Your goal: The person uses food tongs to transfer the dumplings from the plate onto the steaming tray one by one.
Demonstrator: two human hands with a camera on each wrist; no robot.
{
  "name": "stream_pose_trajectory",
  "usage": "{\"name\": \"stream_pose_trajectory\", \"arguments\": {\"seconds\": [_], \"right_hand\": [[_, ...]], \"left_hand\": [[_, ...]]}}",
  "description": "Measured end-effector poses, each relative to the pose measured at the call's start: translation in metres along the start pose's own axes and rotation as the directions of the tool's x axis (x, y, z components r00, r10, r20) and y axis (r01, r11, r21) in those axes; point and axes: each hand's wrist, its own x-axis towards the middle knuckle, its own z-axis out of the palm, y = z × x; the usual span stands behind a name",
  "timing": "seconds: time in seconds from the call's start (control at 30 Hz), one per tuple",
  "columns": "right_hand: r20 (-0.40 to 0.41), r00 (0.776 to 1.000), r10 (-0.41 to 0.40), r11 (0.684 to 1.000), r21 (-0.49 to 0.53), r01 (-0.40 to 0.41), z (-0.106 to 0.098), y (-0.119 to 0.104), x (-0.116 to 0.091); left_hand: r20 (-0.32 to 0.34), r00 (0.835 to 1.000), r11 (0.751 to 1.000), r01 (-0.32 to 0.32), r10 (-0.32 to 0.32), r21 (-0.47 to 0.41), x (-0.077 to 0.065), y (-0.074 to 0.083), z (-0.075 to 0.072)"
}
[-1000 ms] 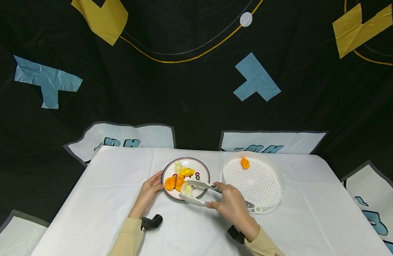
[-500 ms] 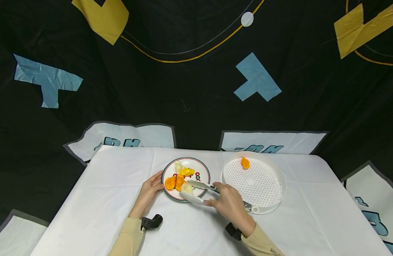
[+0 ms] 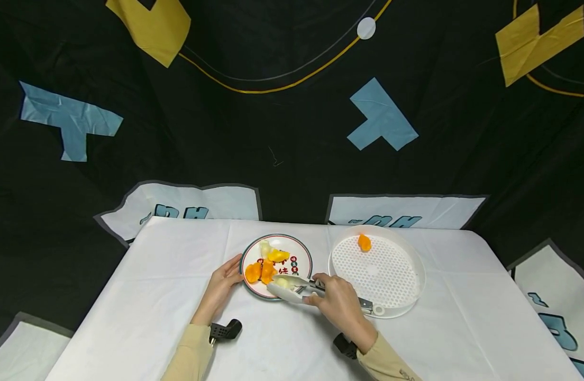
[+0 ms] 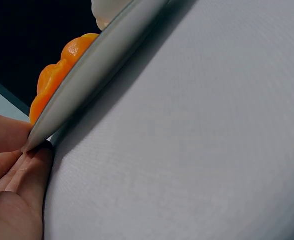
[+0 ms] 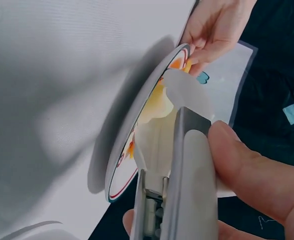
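Note:
My left hand [image 3: 222,281] pinches the left rim of a round white plate [image 3: 299,254], thumb above and fingers beneath, as the left wrist view shows. On that plate lie shiny orange food pieces [image 3: 259,272], a yellow piece [image 3: 278,256] and a pale piece [image 3: 265,247]. With my right hand [image 3: 340,302] I grip a pair of tongs [image 5: 192,175] with pale, broad tips. Between the tips, over the plate's near right part, is another pale yellow piece [image 5: 157,106], partly covered by them.
Right of the plate stands a round white tray [image 3: 418,264] with a perforated base, and one orange piece [image 3: 364,243] lies near its back edge. The tongs' hinge end reaches over its near rim. A white cloth [image 3: 178,254] covers the table; a black curtain [image 3: 273,137] hangs behind.
The tongs' upper arm has come down toward the lower one, narrowing around the pale piece, and red print on the plate now shows. My right hand has shifted slightly left; the left stays put.

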Motion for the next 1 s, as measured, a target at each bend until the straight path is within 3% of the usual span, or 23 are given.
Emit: {"name": "stream_pose_trajectory", "arguments": {"seconds": [0.37,1.0], "right_hand": [[-0.063,0.998,-0.007,0.998,0.059,0.01,-0.007,0.005,0.004],[-0.113,0.993,0.02,0.995,0.104,-0.009,-0.042,0.016,0.019]], "left_hand": [[-0.003,1.0,1.0,-0.002,0.002,0.005,-0.002,0.0,0.001],[0.003,1.0,1.0,-0.006,0.006,0.011,-0.001,0.0,0.0]]}}
